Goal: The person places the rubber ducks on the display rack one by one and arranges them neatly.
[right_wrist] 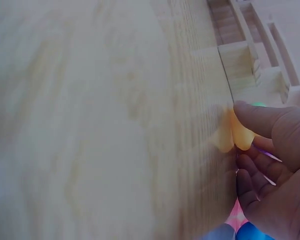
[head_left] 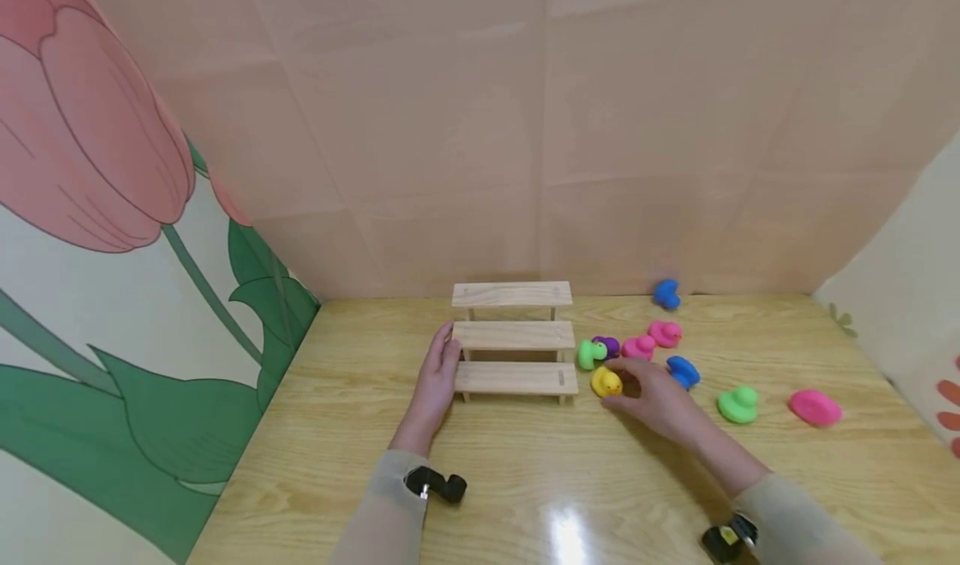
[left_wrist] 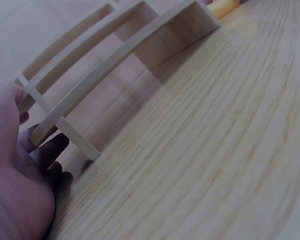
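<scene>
A three-step wooden stand (head_left: 514,336) is upright on the table. My left hand (head_left: 437,369) holds its left end; in the left wrist view, the fingers (left_wrist: 52,150) curl beneath the lowest step and the thumb lies by a higher one. Just right of the stand, my right hand (head_left: 660,398) pinches a small yellow rubber duck (head_left: 606,382) between thumb and fingertips. The right wrist view shows the duck (right_wrist: 241,131) low at the tabletop, partly covered by the thumb. Behind it are a green duck (head_left: 590,354) and a purple duck (head_left: 609,347), partly hidden.
Pink ducks (head_left: 664,333) and a blue duck (head_left: 682,372) lie beyond my right hand. Another blue one (head_left: 666,294) is by the back wall. Farther right sit a green duck (head_left: 738,405) and a pink one (head_left: 815,407). A pinkish sheet (head_left: 420,173) covers the wall behind the table.
</scene>
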`<action>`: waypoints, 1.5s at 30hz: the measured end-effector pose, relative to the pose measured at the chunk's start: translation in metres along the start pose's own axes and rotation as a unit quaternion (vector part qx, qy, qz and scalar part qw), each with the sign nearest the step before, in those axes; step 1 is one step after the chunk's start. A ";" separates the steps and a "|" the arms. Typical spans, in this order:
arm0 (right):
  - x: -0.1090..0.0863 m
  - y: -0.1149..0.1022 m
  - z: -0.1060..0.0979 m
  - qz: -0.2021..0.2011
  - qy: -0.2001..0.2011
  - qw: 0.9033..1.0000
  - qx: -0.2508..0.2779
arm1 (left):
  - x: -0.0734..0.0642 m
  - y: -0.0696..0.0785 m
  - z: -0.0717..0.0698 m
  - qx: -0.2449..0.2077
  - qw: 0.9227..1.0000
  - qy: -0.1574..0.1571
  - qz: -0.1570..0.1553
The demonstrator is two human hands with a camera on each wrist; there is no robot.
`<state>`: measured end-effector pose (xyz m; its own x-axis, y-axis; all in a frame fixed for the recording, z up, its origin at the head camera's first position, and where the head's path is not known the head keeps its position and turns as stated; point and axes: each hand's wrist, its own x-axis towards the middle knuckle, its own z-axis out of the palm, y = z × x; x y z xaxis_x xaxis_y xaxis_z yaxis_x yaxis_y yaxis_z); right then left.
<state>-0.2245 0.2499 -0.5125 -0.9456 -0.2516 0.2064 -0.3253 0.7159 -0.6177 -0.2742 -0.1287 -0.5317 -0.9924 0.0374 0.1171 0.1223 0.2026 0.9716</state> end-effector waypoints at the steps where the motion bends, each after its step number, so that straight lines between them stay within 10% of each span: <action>1: 0.000 0.000 0.000 0.000 0.000 1.000 0.000 | 0.000 0.000 0.000 0.000 1.000 0.001 0.000; 22: -0.003 -0.004 -0.002 0.028 -0.002 1.000 -0.008 | 0.002 -0.002 -0.006 0.000 1.000 -0.014 -0.006; 45: 0.026 -0.067 -0.039 -0.023 0.050 0.998 0.033 | -0.002 -0.002 -0.003 -0.017 0.999 -0.019 -0.018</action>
<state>-0.2278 0.2204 -0.4361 -0.9269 -0.2146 0.3079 -0.3700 0.6598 -0.6541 -0.2728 -0.1320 -0.5328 -0.9949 0.0685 0.0737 0.0845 0.1705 0.9817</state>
